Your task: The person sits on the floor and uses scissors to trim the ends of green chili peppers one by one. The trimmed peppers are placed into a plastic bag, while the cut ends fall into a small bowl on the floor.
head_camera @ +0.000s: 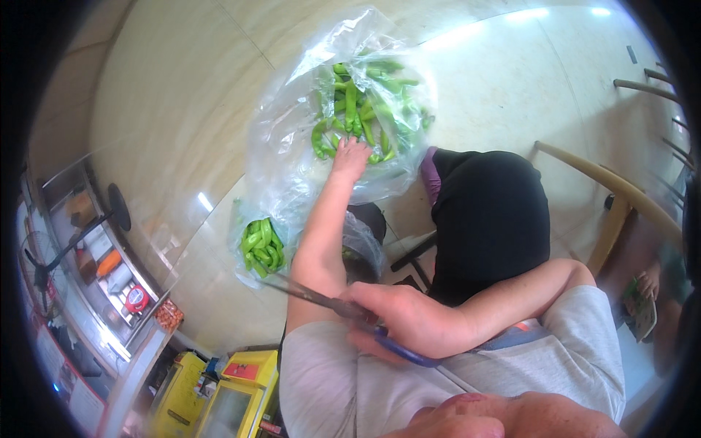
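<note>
My left hand (351, 156) reaches forward over a large clear plastic bag (285, 126), its fingers slightly apart at the near edge of a pile of long green peppers (350, 104). No pepper shows in its grip; its underside is hidden. In front of my chest, my right hand (408, 317) is closed on scissors with blue-purple handles (408, 353), slightly blurred, the blades pointing left. To the left, a smaller plastic bag (235, 257) on the floor holds more green peppers (263, 243). Partly behind my left forearm stands a dark container (367, 219) with clear plastic in it.
My black-clad leg (493, 219) is bent at the right. Beyond it are a wooden chair part (597, 169) and another person's hand (649, 282) with a green object. At lower left stand a glass-fronted counter (104, 328), a fan (41, 268) and yellow cabinets (230, 405).
</note>
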A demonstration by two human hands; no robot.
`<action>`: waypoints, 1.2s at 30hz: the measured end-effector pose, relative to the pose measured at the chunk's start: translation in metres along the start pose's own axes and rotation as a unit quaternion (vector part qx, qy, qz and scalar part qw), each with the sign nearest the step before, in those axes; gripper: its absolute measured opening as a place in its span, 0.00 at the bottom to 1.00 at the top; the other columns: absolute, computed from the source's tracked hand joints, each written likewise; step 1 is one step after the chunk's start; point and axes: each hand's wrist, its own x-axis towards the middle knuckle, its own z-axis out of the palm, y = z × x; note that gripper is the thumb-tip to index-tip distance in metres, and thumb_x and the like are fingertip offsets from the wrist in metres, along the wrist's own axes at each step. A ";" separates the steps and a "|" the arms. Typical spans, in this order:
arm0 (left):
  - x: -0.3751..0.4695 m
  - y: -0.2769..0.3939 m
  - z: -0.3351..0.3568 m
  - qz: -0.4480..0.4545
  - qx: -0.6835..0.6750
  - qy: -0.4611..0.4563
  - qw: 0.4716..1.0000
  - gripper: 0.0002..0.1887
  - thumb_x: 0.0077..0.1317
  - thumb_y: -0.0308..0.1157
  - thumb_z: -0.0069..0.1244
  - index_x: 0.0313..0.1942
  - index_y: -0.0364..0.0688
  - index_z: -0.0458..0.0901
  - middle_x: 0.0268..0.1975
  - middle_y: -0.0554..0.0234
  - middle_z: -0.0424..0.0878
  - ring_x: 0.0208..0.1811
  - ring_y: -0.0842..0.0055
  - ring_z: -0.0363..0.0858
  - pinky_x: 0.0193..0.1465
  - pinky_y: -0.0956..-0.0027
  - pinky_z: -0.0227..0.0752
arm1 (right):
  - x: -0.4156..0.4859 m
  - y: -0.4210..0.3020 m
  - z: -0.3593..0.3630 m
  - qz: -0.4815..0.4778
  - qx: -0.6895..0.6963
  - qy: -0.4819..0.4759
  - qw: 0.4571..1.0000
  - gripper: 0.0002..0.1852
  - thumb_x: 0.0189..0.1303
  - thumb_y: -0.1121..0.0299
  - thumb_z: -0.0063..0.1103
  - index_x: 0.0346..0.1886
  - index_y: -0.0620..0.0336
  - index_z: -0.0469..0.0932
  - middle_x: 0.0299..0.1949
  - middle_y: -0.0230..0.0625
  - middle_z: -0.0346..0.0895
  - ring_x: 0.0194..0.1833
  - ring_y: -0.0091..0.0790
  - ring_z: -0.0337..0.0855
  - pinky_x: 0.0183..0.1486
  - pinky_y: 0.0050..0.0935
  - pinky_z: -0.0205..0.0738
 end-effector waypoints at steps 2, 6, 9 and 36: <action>-0.011 -0.002 -0.016 -0.019 -0.107 0.017 0.994 0.15 0.61 0.30 0.51 0.49 0.42 0.77 0.49 0.58 0.81 0.57 0.65 0.73 0.61 0.54 0.62 | -0.002 0.000 0.001 0.009 0.011 -0.013 1.000 0.14 0.55 0.72 0.60 0.43 0.62 0.69 0.29 0.47 0.76 0.33 0.50 0.80 0.35 0.39 0.72; -0.042 0.005 -0.064 -0.127 -0.481 0.115 0.860 0.15 0.67 0.29 0.48 0.54 0.41 0.73 0.48 0.58 0.80 0.51 0.69 0.77 0.59 0.64 0.66 | -0.007 0.006 0.007 0.002 0.026 -0.002 1.000 0.11 0.57 0.73 0.58 0.42 0.62 0.70 0.28 0.45 0.76 0.31 0.39 0.81 0.35 0.35 0.72; -0.081 0.022 -0.110 -0.111 -0.671 0.231 0.696 0.16 0.74 0.35 0.41 0.59 0.42 0.68 0.43 0.60 0.78 0.43 0.75 0.77 0.51 0.70 0.71 | -0.010 0.012 0.014 0.064 0.097 -0.023 0.993 0.09 0.57 0.74 0.58 0.41 0.60 0.71 0.27 0.39 0.73 0.29 0.31 0.74 0.34 0.31 0.70; -0.374 0.191 -0.096 -0.254 -0.790 0.333 0.448 0.20 0.73 0.48 0.40 0.44 0.38 0.71 0.25 0.63 0.72 0.18 0.81 0.68 0.18 0.76 0.64 | 0.014 0.125 0.065 -0.116 -0.557 -0.139 0.811 0.39 0.50 0.36 0.62 0.44 0.71 0.72 0.39 0.60 0.76 0.46 0.60 0.77 0.49 0.46 0.72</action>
